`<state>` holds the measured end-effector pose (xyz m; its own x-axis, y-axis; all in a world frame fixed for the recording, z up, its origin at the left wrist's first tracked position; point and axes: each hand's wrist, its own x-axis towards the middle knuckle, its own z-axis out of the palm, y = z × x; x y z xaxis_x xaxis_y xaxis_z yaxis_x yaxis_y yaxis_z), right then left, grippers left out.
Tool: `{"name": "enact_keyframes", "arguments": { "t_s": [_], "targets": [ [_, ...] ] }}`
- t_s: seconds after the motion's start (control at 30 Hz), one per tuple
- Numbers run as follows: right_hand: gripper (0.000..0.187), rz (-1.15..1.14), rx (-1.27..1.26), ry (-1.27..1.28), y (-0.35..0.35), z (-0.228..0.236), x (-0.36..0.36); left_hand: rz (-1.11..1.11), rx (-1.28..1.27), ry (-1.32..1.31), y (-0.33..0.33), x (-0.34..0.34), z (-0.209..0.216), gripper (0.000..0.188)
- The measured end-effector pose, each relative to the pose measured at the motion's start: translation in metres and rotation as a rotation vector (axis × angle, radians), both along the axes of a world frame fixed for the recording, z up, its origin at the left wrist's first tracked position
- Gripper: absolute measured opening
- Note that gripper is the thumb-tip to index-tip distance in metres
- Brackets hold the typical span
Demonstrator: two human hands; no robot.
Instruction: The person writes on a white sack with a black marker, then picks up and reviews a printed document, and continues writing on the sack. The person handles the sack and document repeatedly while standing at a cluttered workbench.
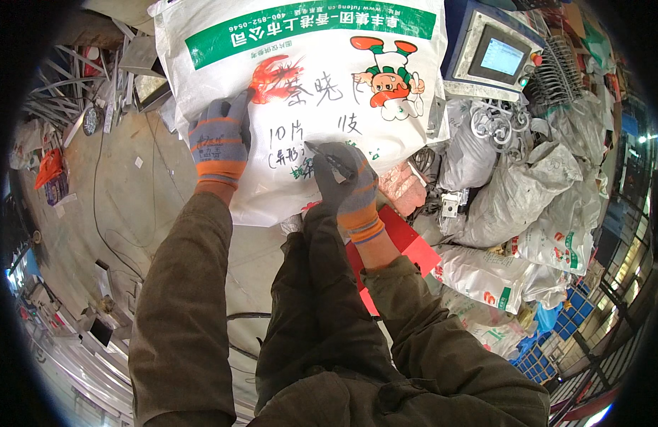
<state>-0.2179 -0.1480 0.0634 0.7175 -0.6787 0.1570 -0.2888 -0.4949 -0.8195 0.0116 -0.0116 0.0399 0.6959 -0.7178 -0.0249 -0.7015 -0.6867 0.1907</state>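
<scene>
A large white woven sack (300,78) with a green band, red and green cartoon prints and black handwriting rests upright in front of me. My left hand (219,141), in a grey glove with orange stripes, presses flat on the sack's left edge. My right hand (346,181), gloved the same way, grips a dark marker pen (327,158) whose tip touches the sack just below the handwritten lines.
Several filled white sacks (517,206) are piled at the right. A blue machine with a lit screen (496,53) stands behind them, with ornate metal parts (496,121) beside it. A red panel (407,242) lies under my right arm. Metal scrap (80,78) lies at the far left on the concrete floor (122,192).
</scene>
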Motion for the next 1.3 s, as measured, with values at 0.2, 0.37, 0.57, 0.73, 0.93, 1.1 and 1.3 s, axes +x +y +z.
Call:
{"name": "enact_keyframes", "arguments": {
  "t_s": [0.2, 0.37, 0.57, 0.73, 0.93, 1.1, 1.3],
  "targets": [
    [0.018, -0.016, 0.027, 0.035, -0.0021, 0.0028, 0.0002, -0.005, -0.003, -0.011, 0.0000, -0.0004, -0.0011, 0.065],
    [0.016, -0.048, 0.174, -0.034, 0.0011, 0.0051, -0.0016, -0.007, -0.008, -0.019, 0.0004, 0.0000, -0.0009, 0.065],
    [0.014, -0.012, 0.152, 0.005, -0.0023, 0.0004, -0.0021, 0.004, -0.017, 0.002, 0.0002, 0.0003, -0.0023, 0.065],
    [0.015, -0.033, 0.109, -0.002, -0.0013, -0.0019, -0.0057, 0.018, -0.016, 0.019, -0.0006, -0.0007, -0.0021, 0.066],
    [0.017, -0.081, 0.062, -0.038, -0.0018, -0.0029, -0.0088, -0.013, -0.024, -0.015, 0.0005, -0.0005, 0.0005, 0.068],
    [0.020, -0.064, 0.049, -0.011, -0.0035, -0.0011, -0.0074, -0.009, -0.039, 0.011, 0.0012, 0.0007, -0.0004, 0.071],
    [0.018, -0.041, -0.042, 0.020, -0.0059, 0.0023, -0.0063, -0.009, -0.005, -0.016, 0.0005, 0.0004, -0.0015, 0.072]
  ]
}}
